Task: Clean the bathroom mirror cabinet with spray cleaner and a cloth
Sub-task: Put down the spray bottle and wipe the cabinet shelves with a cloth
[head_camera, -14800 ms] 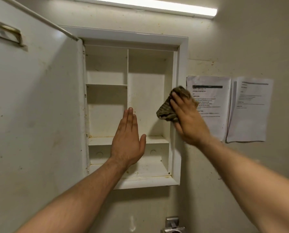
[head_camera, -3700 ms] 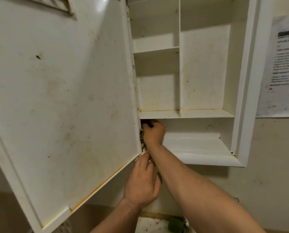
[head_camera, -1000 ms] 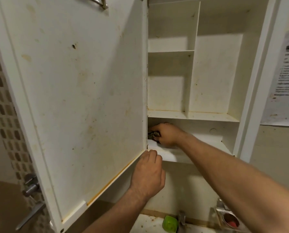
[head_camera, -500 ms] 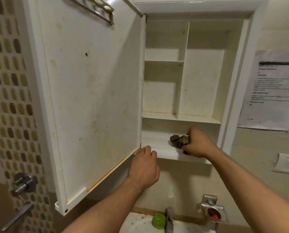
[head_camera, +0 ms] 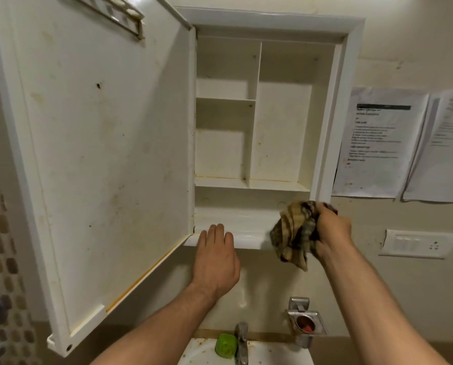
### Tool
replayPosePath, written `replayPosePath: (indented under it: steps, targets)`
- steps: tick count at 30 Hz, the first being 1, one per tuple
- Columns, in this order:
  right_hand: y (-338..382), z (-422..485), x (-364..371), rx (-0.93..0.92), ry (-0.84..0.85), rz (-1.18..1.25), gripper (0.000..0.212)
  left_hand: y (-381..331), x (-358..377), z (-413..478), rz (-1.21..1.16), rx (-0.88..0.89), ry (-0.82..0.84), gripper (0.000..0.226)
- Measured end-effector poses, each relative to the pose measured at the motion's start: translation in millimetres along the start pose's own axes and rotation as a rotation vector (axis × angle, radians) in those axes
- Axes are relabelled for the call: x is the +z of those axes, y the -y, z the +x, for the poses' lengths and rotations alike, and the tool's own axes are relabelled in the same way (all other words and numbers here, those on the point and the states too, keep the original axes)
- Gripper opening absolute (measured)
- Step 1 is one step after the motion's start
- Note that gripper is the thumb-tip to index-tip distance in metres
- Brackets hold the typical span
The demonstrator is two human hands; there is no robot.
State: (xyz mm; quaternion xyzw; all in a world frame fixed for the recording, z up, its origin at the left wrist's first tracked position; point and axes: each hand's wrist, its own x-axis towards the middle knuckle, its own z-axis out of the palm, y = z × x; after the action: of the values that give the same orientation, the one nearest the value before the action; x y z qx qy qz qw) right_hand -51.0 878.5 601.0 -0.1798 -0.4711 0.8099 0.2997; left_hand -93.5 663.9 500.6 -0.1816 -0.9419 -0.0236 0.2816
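Cloth (head_camera: 295, 230) bunched into a wad in the right hand (head_camera: 330, 233), fingers curled tight round it and a loose tail hanging below the fist. A bunched wad probably gives a firmer rubbing face than a flat sheet. It sits at the right end of the bottom ledge (head_camera: 246, 227) of the cabinet (head_camera: 333, 101), by the lower right corner of the frame; whether it presses on the ledge or is just off it cannot be told. Left hand (head_camera: 216, 256) holds nothing: fingers straight and together, tips laid on the front lip of the ledge near the hinge side, likely as a brace while the other arm works. Door (head_camera: 101, 154) stands swung wide to the left, which leaves every compartment reachable; its inner face shows brown specks and smears. Shelves and back panels carry yellowish marks, heaviest along the joints above the ledge. The ledge looks glossier than the rest, so the judgement is that the low part is the step in hand, with the upper compartments and door face left to do. No spray cleaner in view. Below are the sink (head_camera: 272, 356), tap (head_camera: 242, 341) and a green soap (head_camera: 225, 345), where drips would land.
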Motion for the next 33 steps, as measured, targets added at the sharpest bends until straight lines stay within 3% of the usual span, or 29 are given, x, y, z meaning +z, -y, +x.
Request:
replayPosePath:
  steps: [1, 3, 6, 8, 10, 12, 13, 14, 17, 19, 21, 23, 26, 27, 29, 33]
  targets:
    - [-3.9, -3.9, 0.4, 0.155, 0.070, 0.193, 0.024, -0.8, 1.5, 0.9, -0.025, 0.022, -0.005, 0.050]
    - [-16.9, -8.5, 4.9, 0.245, 0.167, 0.403, 0.037, -1.5, 2.1, 4.8, -0.075, 0.054, -0.035, 0.052]
    - [-38.6, -12.4, 21.3, 0.061, 0.060, 0.390, 0.034, 0.0, 4.7, 18.0, -0.137, 0.118, -0.080, 0.053]
    - [-56.0, -10.0, 31.0, -0.211, 0.084, 0.076, 0.019, 5.3, 8.2, 30.0, -0.119, 0.172, -0.077, 0.057]
    - [-71.0, 3.0, 33.0, -0.588, 0.276, -0.411, 0.014, 14.7, 13.3, 40.9, -0.089, 0.192, -0.055, 0.064]
    - [-81.2, 33.0, 29.5, -0.963, 0.447, -1.014, 0.023, 22.7, 22.4, 47.6, -0.087, 0.187, -0.049, 0.075]
    - [-84.4, 47.5, 27.0, -1.075, 0.404, -1.298, 0.031, 24.6, 27.2, 48.5, -0.092, 0.188, -0.054, 0.078]
    - [-86.2, 59.1, 27.1, -1.093, 0.288, -1.434, 0.035, 25.6, 31.7, 49.0, -0.105, 0.186, -0.078, 0.078]
    - [-93.0, 62.8, 57.0, -0.845, 0.018, -1.387, 0.038, 27.5, 42.1, 50.7, -0.169, 0.192, -0.184, 0.072]
    - [-97.3, 54.2, 86.7, -0.613, 0.048, -1.249, 0.041, 26.2, 42.7, 51.4, -0.242, 0.197, -0.258, 0.070]
    - [-107.2, 43.8, 104.2, -0.569, 0.114, -1.216, 0.038, 25.5, 43.0, 49.5, -0.354, 0.171, -0.331, 0.071]
    - [-115.0, 35.8, 101.0, -0.755, 0.268, -1.269, 0.041, 25.5, 43.7, 48.4, -0.417, 0.184, -0.394, 0.074]
    - [-100.2, 38.0, 89.3, -1.118, 0.870, -1.415, 0.051, 27.8, 45.1, 48.3, -0.445, 0.216, -0.437, 0.079]
    - [-92.7, 42.2, 88.1, -1.203, 0.986, -1.546, 0.051, 27.2, 45.1, 48.8, -0.451, 0.205, -0.437, 0.079]
    - [-79.6, 49.6, 89.7, -1.224, 0.906, -1.720, 0.051, 27.6, 45.0, 50.4, -0.438, 0.176, -0.436, 0.078]
    - [-79.6, 55.7, 58.3, -1.063, 0.406, -1.726, 0.057, 30.4, 48.0, 50.5, -0.383, 0.163, -0.403, 0.076]
